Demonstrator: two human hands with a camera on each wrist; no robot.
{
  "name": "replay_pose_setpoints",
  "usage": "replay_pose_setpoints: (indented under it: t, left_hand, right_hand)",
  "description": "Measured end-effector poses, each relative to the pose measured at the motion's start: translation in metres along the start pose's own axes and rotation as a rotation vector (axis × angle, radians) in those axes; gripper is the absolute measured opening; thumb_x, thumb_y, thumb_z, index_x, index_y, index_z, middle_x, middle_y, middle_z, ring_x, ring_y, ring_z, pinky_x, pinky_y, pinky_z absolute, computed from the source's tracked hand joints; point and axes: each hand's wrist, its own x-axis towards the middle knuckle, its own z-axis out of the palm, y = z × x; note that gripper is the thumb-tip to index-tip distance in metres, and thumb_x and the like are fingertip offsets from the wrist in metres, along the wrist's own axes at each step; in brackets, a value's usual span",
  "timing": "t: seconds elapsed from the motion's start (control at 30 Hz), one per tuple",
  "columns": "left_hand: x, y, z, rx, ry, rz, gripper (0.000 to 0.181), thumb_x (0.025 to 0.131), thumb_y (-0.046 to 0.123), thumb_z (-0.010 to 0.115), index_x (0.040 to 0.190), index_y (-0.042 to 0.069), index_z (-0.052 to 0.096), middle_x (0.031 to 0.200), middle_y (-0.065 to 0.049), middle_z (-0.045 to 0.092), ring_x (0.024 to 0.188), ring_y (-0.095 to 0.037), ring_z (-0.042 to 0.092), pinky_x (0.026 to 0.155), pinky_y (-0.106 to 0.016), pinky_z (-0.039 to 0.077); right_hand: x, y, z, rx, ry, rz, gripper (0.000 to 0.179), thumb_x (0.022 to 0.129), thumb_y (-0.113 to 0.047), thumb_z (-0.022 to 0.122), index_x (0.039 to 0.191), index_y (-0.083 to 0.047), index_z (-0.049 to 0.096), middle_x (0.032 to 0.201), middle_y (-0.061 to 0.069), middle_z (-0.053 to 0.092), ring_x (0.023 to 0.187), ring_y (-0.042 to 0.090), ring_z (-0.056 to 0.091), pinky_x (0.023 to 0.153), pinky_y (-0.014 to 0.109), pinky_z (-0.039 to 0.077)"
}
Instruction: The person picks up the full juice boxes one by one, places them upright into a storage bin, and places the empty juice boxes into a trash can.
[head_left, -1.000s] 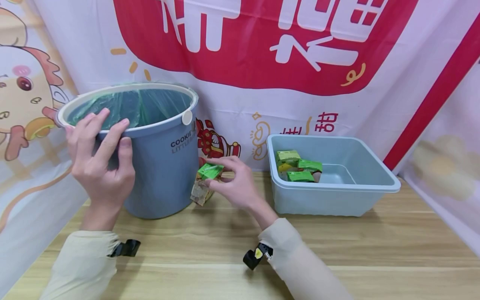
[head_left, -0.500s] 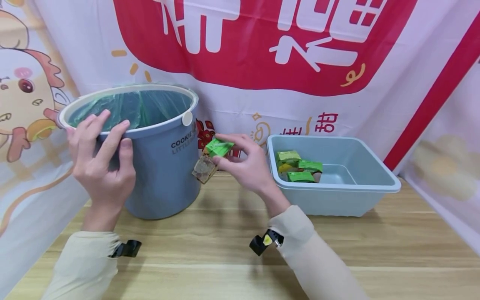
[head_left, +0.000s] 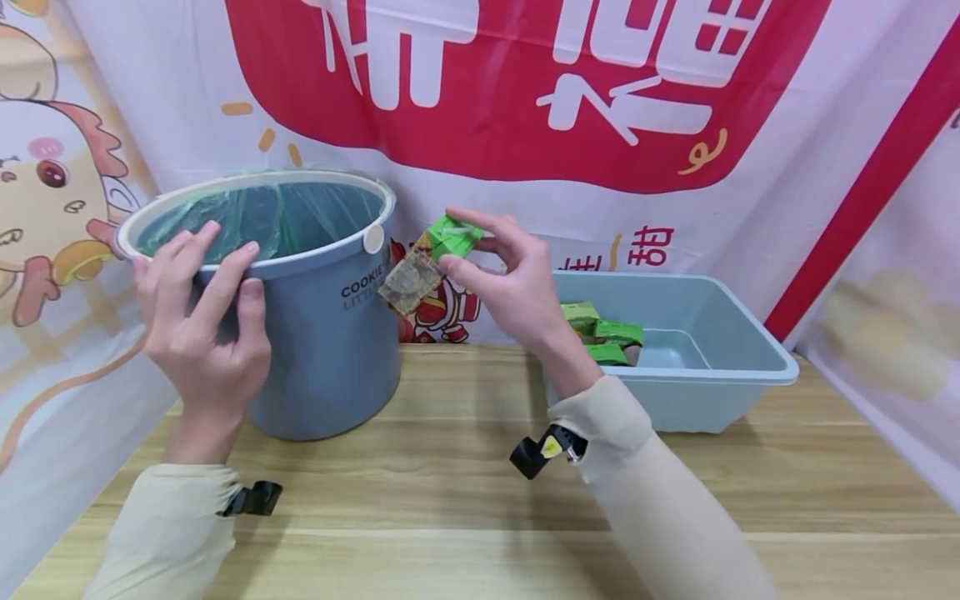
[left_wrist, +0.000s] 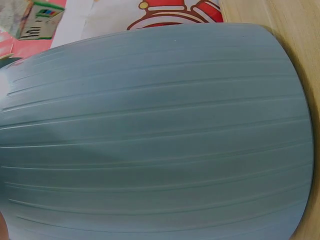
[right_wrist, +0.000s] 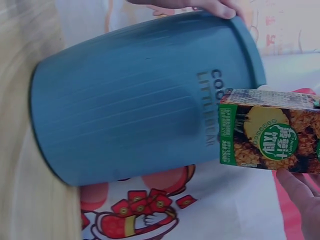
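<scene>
A pineapple juice box [right_wrist: 272, 132] with a green top is tilted in the air just right of the blue trash bin [head_left: 322, 350]. My right hand [head_left: 517, 267] grips it near its green end, thumb on the near side and fingers on the far side; the right wrist view shows its printed face. My left hand [head_left: 206, 325] rests on the bin's near left rim, its fingers fairly straight and its thumb against the outer wall. A thin green bag [head_left: 277, 217] lines the bin. The left wrist view is mostly filled by the bin's ribbed wall [left_wrist: 160, 135].
A light blue plastic tub [head_left: 720, 400] stands to the right on the wooden table [head_left: 420, 500], with several green-topped juice boxes [head_left: 618, 333] in its left part. My right hand and wrist partly cover its left side. A printed cloth [head_left: 480, 150] hangs behind everything.
My right hand has lifted the juice box up from low beside the bin to near rim height, shifting slightly right. The box has tilted more. My left hand stays on the rim.
</scene>
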Motion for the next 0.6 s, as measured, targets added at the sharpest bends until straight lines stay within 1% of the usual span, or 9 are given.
replay_pose_setpoints:
  t: [0.07,0.2,0.37,0.6]
  left_hand:
    - [0.0,0.001,0.0,0.0,-0.001,-0.002,0.031,0.098,0.035,0.066,0.115,0.015,0.083,0.135,-0.012,0.074,0.137,-0.034,0.061,0.131,-0.058,0.024]
    - [0.0,0.002,-0.001,0.0,-0.003,-0.005,0.031,0.098,0.034,0.066,0.116,0.015,0.083,0.136,-0.012,0.074,0.137,-0.034,0.061,0.131,-0.058,0.024]
    - [0.001,0.003,-0.001,-0.005,0.002,-0.005,0.031,0.098,0.034,0.066,0.115,0.014,0.083,0.135,-0.013,0.074,0.136,-0.035,0.062,0.131,-0.059,0.024]
    - [0.001,0.003,-0.001,0.0,0.004,-0.001,0.031,0.098,0.034,0.066,0.115,0.014,0.083,0.135,-0.013,0.074,0.136,-0.035,0.062,0.131,-0.059,0.024]
  right_hand:
    - [0.004,-0.004,-0.001,-0.001,0.021,-0.018,0.049,0.094,-0.007,0.076,0.142,-0.006,0.067,0.13,0.013,0.064,0.111,0.023,0.069,0.091,0.031,0.063]
    - [0.011,-0.014,-0.003,0.032,0.051,-0.022,0.048,0.095,-0.008,0.074,0.143,-0.006,0.066,0.138,0.011,0.063,0.111,0.023,0.069,0.086,0.028,0.063]
    - [0.018,-0.024,-0.002,0.074,0.069,-0.042,0.049,0.096,-0.009,0.071,0.144,-0.006,0.063,0.142,0.009,0.061,0.113,0.025,0.068,0.09,0.031,0.064]
    - [0.027,-0.035,0.009,0.113,0.104,-0.077,0.05,0.097,-0.012,0.068,0.146,-0.006,0.059,0.137,0.013,0.058,0.115,0.025,0.069,0.095,0.036,0.063]
